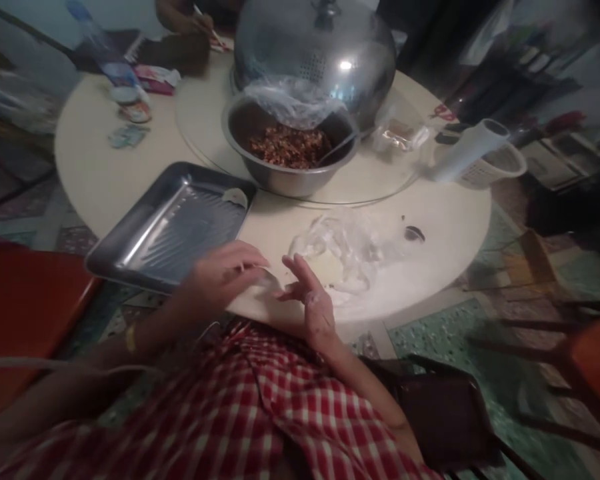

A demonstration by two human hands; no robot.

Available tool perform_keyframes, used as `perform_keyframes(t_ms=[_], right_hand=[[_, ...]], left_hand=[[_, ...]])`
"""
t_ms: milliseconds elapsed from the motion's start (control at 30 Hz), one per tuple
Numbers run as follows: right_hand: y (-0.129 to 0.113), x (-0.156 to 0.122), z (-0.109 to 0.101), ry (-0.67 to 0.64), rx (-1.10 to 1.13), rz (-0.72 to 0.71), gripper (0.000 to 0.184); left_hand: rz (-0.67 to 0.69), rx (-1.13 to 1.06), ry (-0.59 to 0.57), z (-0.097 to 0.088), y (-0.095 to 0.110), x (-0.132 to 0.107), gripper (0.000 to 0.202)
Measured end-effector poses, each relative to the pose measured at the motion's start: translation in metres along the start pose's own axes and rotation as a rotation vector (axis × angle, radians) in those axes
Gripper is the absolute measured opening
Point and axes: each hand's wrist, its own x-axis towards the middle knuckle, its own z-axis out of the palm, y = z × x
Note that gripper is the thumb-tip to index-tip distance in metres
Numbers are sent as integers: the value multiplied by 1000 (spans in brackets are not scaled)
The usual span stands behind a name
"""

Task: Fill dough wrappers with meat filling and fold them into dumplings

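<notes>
Beside the tray's near right corner, my left hand (225, 273) is closed with a pale, thin dumpling wrapper (266, 275) at its fingertips, partly hidden by the fingers. My right hand (311, 300) is just right of it, fingers apart, with whitish flour on the skin; nothing shows in its grasp. Beyond the right hand, pale dumpling wrappers (327, 268) lie on an opened clear plastic bag (363, 240). One folded dumpling (235, 197) rests in the far right corner of the dark metal tray (130, 257). Brown minced filling (290, 147) sits in a steel bowl (300, 181) behind.
A large steel dome lid (290, 40) stands behind the bowl on a glass turntable (205, 143). Plastic film (295, 100) and a utensil handle (337, 143) lie over the bowl. At right are a white tub (510, 160) and a roll (473, 150). Another person's hand (200, 25) holds a stick-like item.
</notes>
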Motion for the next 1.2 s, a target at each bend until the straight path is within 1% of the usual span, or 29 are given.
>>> perform_keyframes(t_ms=[33,67,100,167,200,267,333,400,467,567,633,733,967,1200], right_hand=[[1,2,0,23,20,12,46],[2,4,-1,56,34,26,46],[2,5,-3,96,40,40,45],[0,7,-8,187,38,54,44],[-1,8,-12,234,31,57,44],[-6,10,-20,321,5,44,43],[-9,15,-29,390,-10,3,43],[-11,22,-38,456,-5,-54,43],[-11,31,-47,527,3,-107,41],[-11,43,-58,621,11,-182,38],[-9,48,-63,667,4,-215,39],[-7,51,-66,704,-30,-206,41],[-4,51,-69,689,-36,-228,41],[-5,46,-72,681,-57,-212,41]], left_hand=[[-34,34,18,-16,-8,4,11],[-107,87,36,-31,-17,10,11],[-145,144,58,-46,-27,16,12],[-150,224,1,-68,-50,32,19],[-141,257,-34,-76,-62,40,22],[-71,312,-137,-83,-87,56,28],[-35,319,-222,-82,-109,69,28],[-15,317,-290,-76,-126,77,26],[2,311,-340,-69,-139,83,26],[15,300,-387,-59,-152,86,30],[9,306,-403,-54,-157,87,33],[-12,350,-406,-50,-161,86,36],[-31,403,-418,-53,-165,82,35],[-73,471,-389,-60,-166,78,36]])
